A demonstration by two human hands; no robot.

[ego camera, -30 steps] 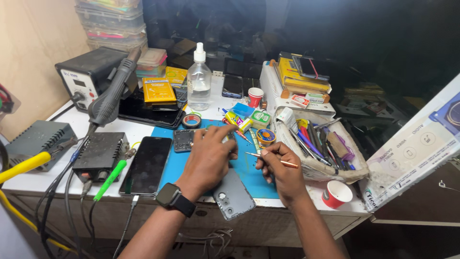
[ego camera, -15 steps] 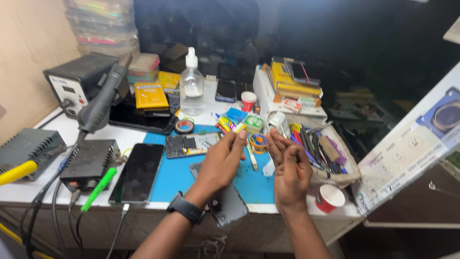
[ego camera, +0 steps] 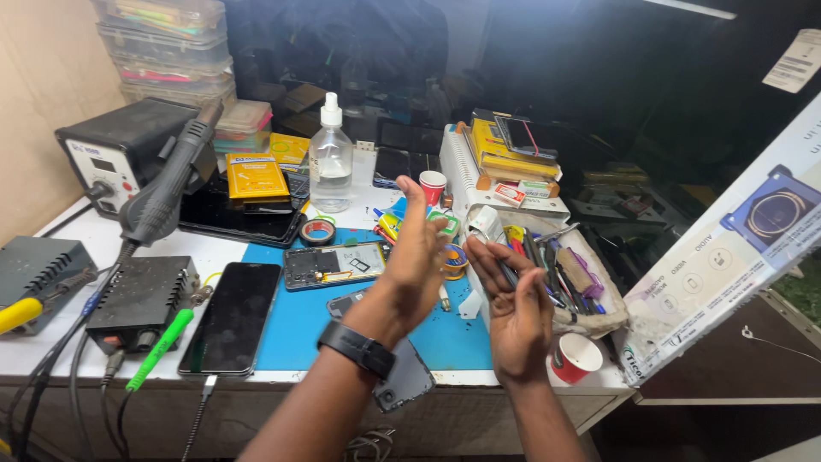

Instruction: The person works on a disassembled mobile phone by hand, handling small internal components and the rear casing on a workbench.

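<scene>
Cluttered white workbench (ego camera: 77,231), blue mat (ego camera: 295,321), dark shelves behind, left hand (ego camera: 415,257) grip apart, right hand (ego camera: 517,312) grip unclear

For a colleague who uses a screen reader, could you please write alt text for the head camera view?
Over a cluttered repair bench, the person's left hand, a dark watch on its wrist, and right hand are raised with open palms facing each other. Below lie a blue mat bearing an opened phone, a black phone and a clear bottle.
</scene>
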